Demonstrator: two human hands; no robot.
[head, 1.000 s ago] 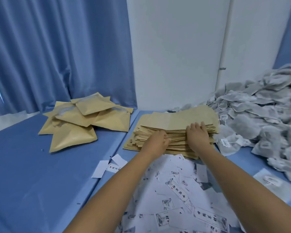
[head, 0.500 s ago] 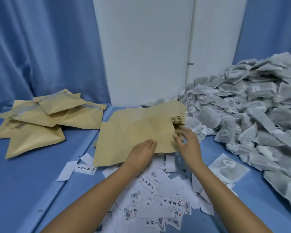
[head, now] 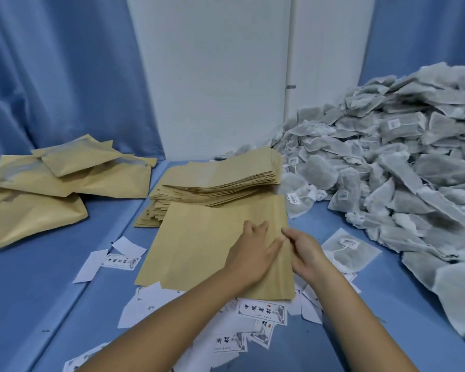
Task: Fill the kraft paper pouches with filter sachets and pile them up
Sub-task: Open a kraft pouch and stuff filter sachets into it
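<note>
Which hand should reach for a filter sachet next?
Probably right. The right hand sits at the right edge of the pouch, nearest the sachet heap. The left hand lies flat on the pouch, steadying it.

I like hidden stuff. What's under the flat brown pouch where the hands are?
White labels poke out from under the near edge of the pouch, and its far edge overlaps the stack. Whatever lies beneath its middle is covered.
</note>
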